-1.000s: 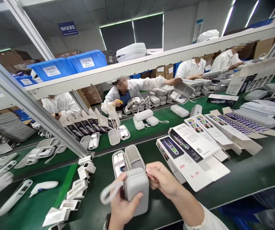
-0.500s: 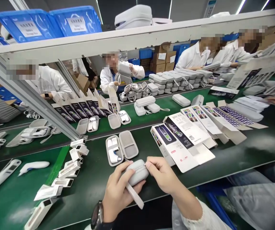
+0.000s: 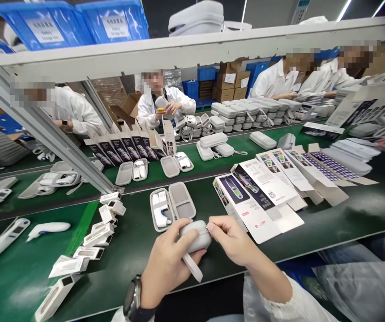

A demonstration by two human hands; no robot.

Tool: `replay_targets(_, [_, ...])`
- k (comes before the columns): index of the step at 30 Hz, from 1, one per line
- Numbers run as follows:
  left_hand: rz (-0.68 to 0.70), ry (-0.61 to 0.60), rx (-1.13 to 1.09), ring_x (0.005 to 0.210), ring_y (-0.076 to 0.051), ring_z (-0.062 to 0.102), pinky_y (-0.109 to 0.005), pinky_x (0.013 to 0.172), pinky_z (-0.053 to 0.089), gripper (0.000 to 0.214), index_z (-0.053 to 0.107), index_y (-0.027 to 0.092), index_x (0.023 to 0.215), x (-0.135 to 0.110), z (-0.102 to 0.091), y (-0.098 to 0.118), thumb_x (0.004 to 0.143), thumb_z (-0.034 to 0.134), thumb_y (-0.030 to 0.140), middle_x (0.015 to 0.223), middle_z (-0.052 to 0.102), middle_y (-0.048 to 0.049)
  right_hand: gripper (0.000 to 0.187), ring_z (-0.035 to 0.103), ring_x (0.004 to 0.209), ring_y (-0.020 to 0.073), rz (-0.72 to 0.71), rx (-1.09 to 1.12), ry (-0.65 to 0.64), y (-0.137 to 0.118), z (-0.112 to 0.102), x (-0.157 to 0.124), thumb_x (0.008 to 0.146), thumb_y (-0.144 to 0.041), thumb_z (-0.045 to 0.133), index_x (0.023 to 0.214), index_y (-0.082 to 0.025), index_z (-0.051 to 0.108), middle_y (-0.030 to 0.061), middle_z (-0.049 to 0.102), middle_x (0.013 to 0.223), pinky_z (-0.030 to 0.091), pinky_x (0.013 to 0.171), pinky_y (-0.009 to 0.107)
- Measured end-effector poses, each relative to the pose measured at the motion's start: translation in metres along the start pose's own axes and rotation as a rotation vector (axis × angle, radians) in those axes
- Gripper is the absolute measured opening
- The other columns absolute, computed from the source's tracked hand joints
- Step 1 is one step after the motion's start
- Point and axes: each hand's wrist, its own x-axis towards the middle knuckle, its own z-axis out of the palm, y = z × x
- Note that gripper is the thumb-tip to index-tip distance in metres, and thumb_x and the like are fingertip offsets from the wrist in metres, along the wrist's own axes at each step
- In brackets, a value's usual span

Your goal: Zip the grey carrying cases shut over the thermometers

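Observation:
A small grey zip case (image 3: 195, 235) with a wrist strap (image 3: 192, 267) hanging from its near end is wrapped in my left hand (image 3: 168, 257). Its two halves are brought together along the zip seam. Thumb and forefinger of my right hand (image 3: 228, 237) pinch at the zip on the case's right end, where the zip pull is mostly hidden. Just behind my hands, an open grey case (image 3: 182, 203) lies on the green bench (image 3: 128, 268), a white thermometer (image 3: 160, 210) inside it.
Printed cartons (image 3: 259, 205) lie overlapping to the right. Small white boxes (image 3: 98, 235) line the left, beyond them two loose thermometers (image 3: 48, 229). A green belt (image 3: 236, 165) carries grey cases. A metal post (image 3: 61, 134) slants at left. Co-workers in white sit across.
Both hands keep the same hold on the case and appear slightly to the right. Cases on the belt have shifted right. A co-worker opposite now holds a different object lower down.

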Motion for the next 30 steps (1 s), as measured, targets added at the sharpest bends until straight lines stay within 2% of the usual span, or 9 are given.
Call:
replay_targets(5, [-0.053, -0.039, -0.101, 0.099, -0.023, 0.066, -0.032, 0.078, 0.057, 0.033, 0.059, 0.024, 0.116, 0.002, 0.0, 0.005, 0.085, 0.071, 0.02, 0.122, 0.057, -0.0128, 0.042, 0.031, 0.057, 0.0116, 0.012, -0.041, -0.013, -0.004, 0.0, -0.004, 0.101, -0.033, 0.045, 0.062, -0.02, 0.033, -0.0044, 0.031, 0.06, 0.024, 0.054, 0.028])
replay_targets(12, [-0.115, -0.082, -0.051, 0.097, -0.024, 0.066, -0.033, 0.072, 0.055, 0.033, 0.058, 0.025, 0.119, 0.002, -0.002, 0.012, 0.087, 0.068, 0.022, 0.123, 0.057, -0.0118, 0.042, 0.03, 0.058, 0.0113, 0.02, -0.125, 0.035, -0.012, 0.001, -0.007, 0.101, -0.033, 0.045, 0.063, -0.021, 0.031, -0.0047, 0.03, 0.061, 0.023, 0.055, 0.029])
replay_targets(14, [-0.09, -0.035, -0.1, 0.1, -0.025, 0.065, -0.035, 0.077, 0.056, 0.035, 0.057, 0.025, 0.118, 0.002, 0.006, 0.011, 0.086, 0.071, 0.023, 0.121, 0.058, -0.0118, 0.042, 0.03, 0.057, 0.0111, 0.012, -0.153, 0.041, -0.013, -0.003, -0.007, 0.101, -0.033, 0.044, 0.063, -0.021, 0.031, -0.0045, 0.03, 0.061, 0.023, 0.054, 0.029])
replay_targets(17, [-0.069, 0.083, -0.23, 0.1, -0.027, 0.064, -0.04, 0.083, 0.056, 0.057, 0.05, 0.022, 0.128, -0.001, 0.024, 0.01, 0.08, 0.08, 0.032, 0.115, 0.061, -0.0124, 0.041, 0.032, 0.056, 0.0109, 0.006, -0.212, 0.042, -0.017, -0.01, -0.011, 0.101, -0.032, 0.044, 0.063, -0.02, 0.031, -0.0043, 0.032, 0.06, 0.023, 0.053, 0.028])
replay_targets(19, [-0.074, 0.13, -0.304, 0.1, -0.028, 0.064, -0.041, 0.083, 0.056, 0.064, 0.049, 0.02, 0.132, -0.003, 0.036, 0.013, 0.078, 0.081, 0.032, 0.112, 0.062, -0.0124, 0.041, 0.033, 0.055, 0.0108, 0.024, -0.263, 0.036, -0.023, -0.014, -0.017, 0.101, -0.03, 0.044, 0.064, -0.02, 0.031, -0.0042, 0.032, 0.059, 0.023, 0.051, 0.028])
replay_targets(23, [-0.054, 0.167, -0.37, 0.098, -0.026, 0.064, -0.039, 0.079, 0.057, 0.048, 0.06, 0.021, 0.121, -0.004, 0.05, 0.026, 0.078, 0.08, 0.023, 0.111, 0.061, -0.0115, 0.04, 0.032, 0.052, 0.0105, 0.049, -0.381, 0.078, -0.039, -0.02, -0.031, 0.099, -0.025, 0.045, 0.062, -0.02, 0.031, -0.0041, 0.033, 0.055, 0.02, 0.05, 0.028])
replay_targets(26, [-0.045, 0.206, -0.352, 0.097, -0.027, 0.065, -0.041, 0.08, 0.057, 0.049, 0.062, 0.022, 0.121, 0.001, 0.06, 0.035, 0.076, 0.082, 0.022, 0.109, 0.063, -0.0114, 0.04, 0.032, 0.05, 0.0103, 0.057, -0.479, 0.13, -0.051, -0.027, -0.038, 0.097, -0.023, 0.049, 0.06, -0.02, 0.033, -0.0038, 0.036, 0.052, 0.019, 0.05, 0.029])
replay_targets(28, [-0.038, 0.319, -0.343, 0.099, -0.027, 0.067, -0.042, 0.082, 0.058, 0.053, 0.061, 0.022, 0.123, 0.003, 0.067, 0.038, 0.075, 0.083, 0.019, 0.111, 0.066, -0.0121, 0.04, 0.034, 0.052, 0.0107, 0.091, -0.411, 0.101, -0.052, -0.03, -0.04, 0.097, -0.025, 0.048, 0.06, -0.02, 0.035, -0.0031, 0.039, 0.055, 0.022, 0.051, 0.028])
replay_targets(30, [-0.003, 0.453, -0.376, 0.101, -0.028, 0.068, -0.043, 0.083, 0.058, 0.06, 0.059, 0.021, 0.123, 0.005, 0.07, 0.037, 0.071, 0.086, 0.014, 0.115, 0.069, -0.0135, 0.041, 0.034, 0.054, 0.0106, 0.124, -0.249, 0.083, -0.046, -0.031, -0.04, 0.099, -0.029, 0.046, 0.06, -0.02, 0.036, -0.0033, 0.039, 0.057, 0.026, 0.052, 0.027])
